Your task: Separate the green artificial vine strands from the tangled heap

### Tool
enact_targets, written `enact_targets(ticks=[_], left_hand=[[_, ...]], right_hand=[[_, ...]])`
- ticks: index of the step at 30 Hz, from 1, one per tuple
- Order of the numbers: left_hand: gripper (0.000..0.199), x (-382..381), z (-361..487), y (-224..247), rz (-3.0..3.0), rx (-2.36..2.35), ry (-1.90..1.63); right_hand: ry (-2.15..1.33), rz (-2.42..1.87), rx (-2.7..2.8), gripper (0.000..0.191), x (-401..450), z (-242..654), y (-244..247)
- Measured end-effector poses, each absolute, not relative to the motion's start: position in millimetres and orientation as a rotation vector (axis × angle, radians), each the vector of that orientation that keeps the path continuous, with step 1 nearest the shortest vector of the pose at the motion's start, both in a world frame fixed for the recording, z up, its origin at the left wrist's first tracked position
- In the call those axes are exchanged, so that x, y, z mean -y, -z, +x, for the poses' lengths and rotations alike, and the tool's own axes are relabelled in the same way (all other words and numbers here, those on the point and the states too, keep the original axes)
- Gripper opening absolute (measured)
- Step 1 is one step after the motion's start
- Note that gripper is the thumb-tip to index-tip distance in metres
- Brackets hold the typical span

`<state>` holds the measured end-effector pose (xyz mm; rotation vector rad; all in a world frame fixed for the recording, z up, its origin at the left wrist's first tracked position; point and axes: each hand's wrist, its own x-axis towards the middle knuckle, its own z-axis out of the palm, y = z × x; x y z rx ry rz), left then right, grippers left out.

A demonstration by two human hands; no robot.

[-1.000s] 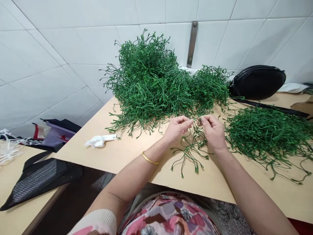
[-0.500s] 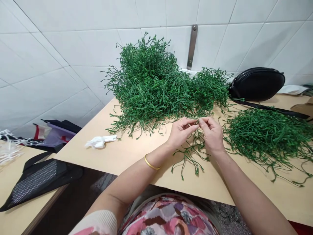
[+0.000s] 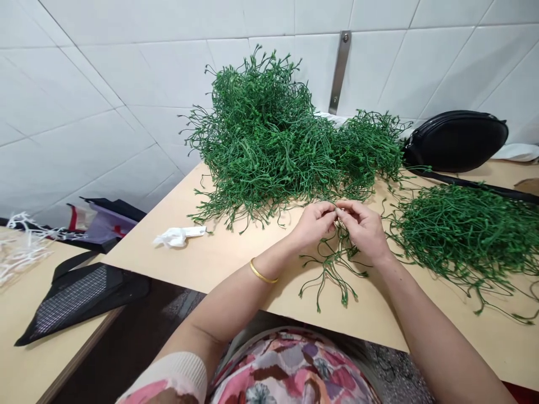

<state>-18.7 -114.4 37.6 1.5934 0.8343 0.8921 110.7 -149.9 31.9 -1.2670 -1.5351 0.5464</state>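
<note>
My left hand (image 3: 316, 223) and my right hand (image 3: 362, 225) meet fingertip to fingertip above the table. Both are closed in a pinch on thin green artificial plant stems, whose gripped ends are mostly hidden by the fingers. Below the hands, a loose bunch of green stems (image 3: 329, 273) with small budded tips spreads over the tabletop. Behind them rises a large tangled heap of the same green stems (image 3: 269, 140). Another, flatter pile of stems (image 3: 467, 230) lies to the right of my right hand.
A crumpled white tissue (image 3: 174, 237) lies on the table (image 3: 236, 258) at left. A black bag (image 3: 458, 140) with a strap stands at the back right, by the tiled wall. On a second surface at far left are a black mesh bag (image 3: 73, 306) and white strands (image 3: 25, 252).
The hands have drawn their fingertips closer together, still pinching the stems. The whole view has shifted a little, so the heaps and bag appear further right.
</note>
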Motion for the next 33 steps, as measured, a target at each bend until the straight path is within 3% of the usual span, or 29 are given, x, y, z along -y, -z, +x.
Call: enact_targets(ticks=[6,12,27,33], left_hand=[[0.02,113,-20,-40,1.58,-0.904,-0.921],[0.019,113,-19,-38,1.597,-0.856,-0.887],[0.022,112,-19,-33,1.777,-0.928,-0.898],[0.024,109,-21,-32,1.953,-0.971,-0.889]], right_hand=[[0.002,-1.374,1.818,0.025,154,110,-31],[0.52,-1.496,1.811,0.018,161,107,-35],[0.003,-1.389,1.955,0.031,151,113,-24],[-0.272,-1.351,1.801,0.025,150,113,-27]])
